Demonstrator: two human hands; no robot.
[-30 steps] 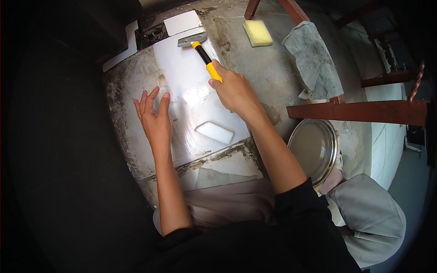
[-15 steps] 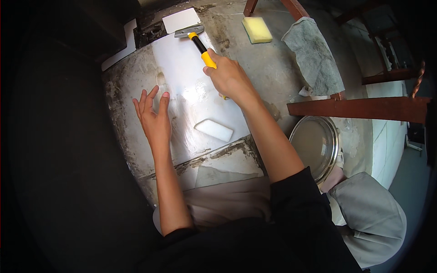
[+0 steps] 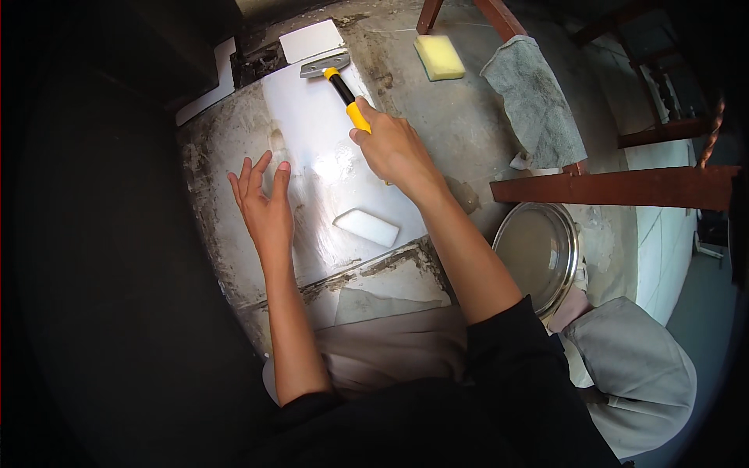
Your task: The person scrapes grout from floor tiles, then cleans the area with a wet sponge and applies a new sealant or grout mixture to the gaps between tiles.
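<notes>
My right hand grips a scraper by its yellow and black handle. The scraper's wide grey head lies at the far edge of a pale, wet, shiny tile, close to a smaller white tile piece. To the left, my left hand is held over the dirt-stained side of the surface, fingers apart and holding nothing. Between my forearms a white sponge block rests on the wet tile.
A yellow sponge with a green underside lies at the far right. A grey cloth drapes over a reddish-brown wooden frame. Beside my right forearm stands a round metal basin of murky water. Another white tile piece lies far left.
The scraper's head has shifted slightly toward me, away from the small white tile piece, as my right hand draws back a little. My left hand stays nearly still.
</notes>
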